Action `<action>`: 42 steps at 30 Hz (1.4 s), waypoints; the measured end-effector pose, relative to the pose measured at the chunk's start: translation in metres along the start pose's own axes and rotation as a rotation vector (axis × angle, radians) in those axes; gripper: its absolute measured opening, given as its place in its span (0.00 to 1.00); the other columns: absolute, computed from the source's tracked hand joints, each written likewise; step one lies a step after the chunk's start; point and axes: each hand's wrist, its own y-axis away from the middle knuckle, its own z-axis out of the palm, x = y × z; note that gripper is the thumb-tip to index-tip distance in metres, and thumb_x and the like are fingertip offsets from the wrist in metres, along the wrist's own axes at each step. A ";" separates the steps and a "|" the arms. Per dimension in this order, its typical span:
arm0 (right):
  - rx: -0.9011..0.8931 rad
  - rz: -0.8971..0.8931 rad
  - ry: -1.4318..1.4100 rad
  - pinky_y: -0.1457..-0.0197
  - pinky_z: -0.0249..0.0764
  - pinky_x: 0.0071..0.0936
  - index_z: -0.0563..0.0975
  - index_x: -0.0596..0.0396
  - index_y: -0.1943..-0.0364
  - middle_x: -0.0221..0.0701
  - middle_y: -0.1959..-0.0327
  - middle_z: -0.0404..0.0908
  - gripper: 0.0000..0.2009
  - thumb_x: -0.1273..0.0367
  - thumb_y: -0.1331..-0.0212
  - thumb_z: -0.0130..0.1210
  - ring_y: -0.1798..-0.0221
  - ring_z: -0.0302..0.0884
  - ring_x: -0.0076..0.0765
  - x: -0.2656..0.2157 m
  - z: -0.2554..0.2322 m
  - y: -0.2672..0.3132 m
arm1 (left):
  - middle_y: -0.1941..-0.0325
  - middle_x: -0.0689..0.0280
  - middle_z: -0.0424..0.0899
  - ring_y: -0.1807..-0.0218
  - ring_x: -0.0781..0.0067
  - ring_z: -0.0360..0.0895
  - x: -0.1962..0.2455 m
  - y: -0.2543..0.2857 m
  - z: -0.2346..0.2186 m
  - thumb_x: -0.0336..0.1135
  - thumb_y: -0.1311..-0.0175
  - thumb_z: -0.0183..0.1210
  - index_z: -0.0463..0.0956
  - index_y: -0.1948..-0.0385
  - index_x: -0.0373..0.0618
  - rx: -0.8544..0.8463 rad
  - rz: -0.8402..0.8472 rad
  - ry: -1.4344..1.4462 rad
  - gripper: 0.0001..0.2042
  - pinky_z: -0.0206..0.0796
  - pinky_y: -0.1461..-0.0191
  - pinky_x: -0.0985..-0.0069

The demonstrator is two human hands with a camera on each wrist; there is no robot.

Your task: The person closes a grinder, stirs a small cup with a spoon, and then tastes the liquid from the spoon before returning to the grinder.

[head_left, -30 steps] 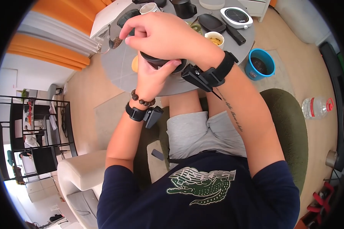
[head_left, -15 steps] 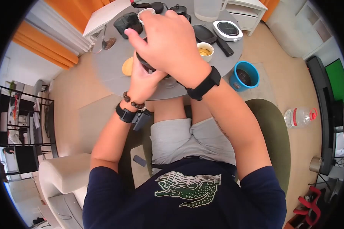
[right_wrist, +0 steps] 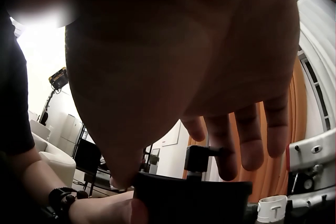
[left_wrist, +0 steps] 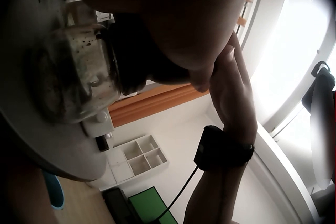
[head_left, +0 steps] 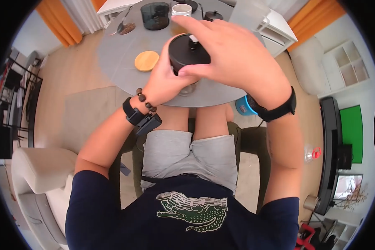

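A manual coffee grinder (head_left: 186, 49) with a black top and a short shaft stands upright near the table's front edge. Its clear glass jar (left_wrist: 94, 77) shows below the black body in the left wrist view, with dark bits inside. My left hand (head_left: 164, 81) grips the black body from the left. Over the top arches my right hand (head_left: 241, 56), thumb at the near rim. In the right wrist view its fingers (right_wrist: 252, 153) hang fairly straight beyond the shaft (right_wrist: 197, 161), one fingertip close by it.
A round wooden lid (head_left: 146, 61) lies on the grey table (head_left: 121, 56), left of the grinder. Farther back are a heap of coffee beans (head_left: 128, 28), a spoon (head_left: 121, 27), a dark tinted container (head_left: 155, 16) and a white cup (head_left: 181, 10). A blue bucket (head_left: 245, 106) stands on the floor.
My right hand has shifted right and its fingers have spread, so the grinder's top and shaft now show. The left hand still holds the body. The head view has swung right.
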 end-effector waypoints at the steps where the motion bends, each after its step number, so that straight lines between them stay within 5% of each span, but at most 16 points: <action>1: -0.006 -0.021 0.000 0.41 0.82 0.48 0.72 0.37 0.22 0.37 0.51 0.90 0.44 0.55 0.47 0.79 0.45 0.87 0.52 0.001 -0.002 -0.003 | 0.25 0.59 0.75 0.25 0.66 0.75 -0.001 0.000 0.000 0.29 0.38 0.77 0.55 0.18 0.44 0.007 0.022 -0.024 0.48 0.72 0.23 0.63; 7: -0.034 -0.106 -0.009 0.42 0.84 0.46 0.75 0.45 0.25 0.37 0.49 0.90 0.43 0.54 0.48 0.79 0.48 0.89 0.50 -0.003 0.000 -0.011 | 0.24 0.59 0.75 0.24 0.66 0.75 -0.001 0.000 -0.001 0.31 0.36 0.78 0.55 0.18 0.44 0.010 0.069 0.015 0.48 0.72 0.22 0.63; 12: -0.006 -0.110 0.115 0.58 0.81 0.42 0.74 0.43 0.23 0.36 0.59 0.86 0.45 0.48 0.48 0.78 0.64 0.85 0.50 -0.007 0.010 -0.013 | 0.24 0.57 0.76 0.24 0.63 0.76 0.001 0.002 -0.003 0.34 0.35 0.78 0.54 0.17 0.45 0.015 0.066 -0.036 0.48 0.74 0.23 0.62; 21: 0.177 -0.202 0.203 0.68 0.76 0.36 0.79 0.45 0.28 0.29 0.73 0.80 0.44 0.39 0.48 0.72 0.75 0.79 0.40 0.001 0.028 -0.020 | 0.25 0.54 0.77 0.26 0.61 0.79 -0.006 0.001 -0.003 0.33 0.36 0.78 0.53 0.17 0.42 0.030 0.098 -0.028 0.49 0.74 0.23 0.62; 28: 0.222 -0.163 0.205 0.74 0.73 0.34 0.81 0.47 0.30 0.29 0.74 0.81 0.41 0.40 0.45 0.72 0.77 0.81 0.39 -0.005 0.033 -0.021 | 0.25 0.54 0.77 0.25 0.62 0.77 -0.008 0.002 0.000 0.31 0.38 0.78 0.54 0.18 0.39 0.053 0.083 0.069 0.49 0.73 0.24 0.63; 30: 0.133 -0.079 0.222 0.69 0.77 0.32 0.79 0.47 0.28 0.33 0.62 0.91 0.40 0.43 0.42 0.73 0.71 0.87 0.40 -0.011 0.030 -0.020 | 0.25 0.53 0.77 0.25 0.60 0.77 -0.005 0.002 0.000 0.32 0.39 0.79 0.53 0.17 0.40 0.049 0.073 0.069 0.50 0.72 0.23 0.62; 33: 0.226 -0.134 0.235 0.75 0.74 0.33 0.80 0.50 0.30 0.30 0.73 0.82 0.42 0.39 0.44 0.72 0.78 0.81 0.38 -0.007 0.038 -0.021 | 0.25 0.52 0.77 0.25 0.57 0.77 -0.009 0.000 -0.002 0.34 0.40 0.80 0.50 0.14 0.43 0.048 0.124 -0.051 0.54 0.71 0.22 0.60; 39: 0.163 -0.134 0.292 0.74 0.74 0.33 0.80 0.48 0.29 0.30 0.71 0.82 0.43 0.35 0.43 0.70 0.77 0.81 0.38 -0.009 0.034 -0.021 | 0.22 0.51 0.74 0.23 0.51 0.76 -0.008 0.001 0.001 0.35 0.41 0.80 0.42 0.12 0.48 0.110 0.181 -0.067 0.59 0.71 0.22 0.59; 42: 0.167 -0.158 0.246 0.73 0.75 0.33 0.79 0.48 0.28 0.30 0.69 0.82 0.45 0.33 0.43 0.68 0.77 0.82 0.38 -0.006 0.038 -0.018 | 0.22 0.52 0.73 0.25 0.51 0.77 -0.003 0.004 0.000 0.35 0.40 0.80 0.47 0.13 0.51 0.109 0.210 -0.174 0.56 0.73 0.24 0.58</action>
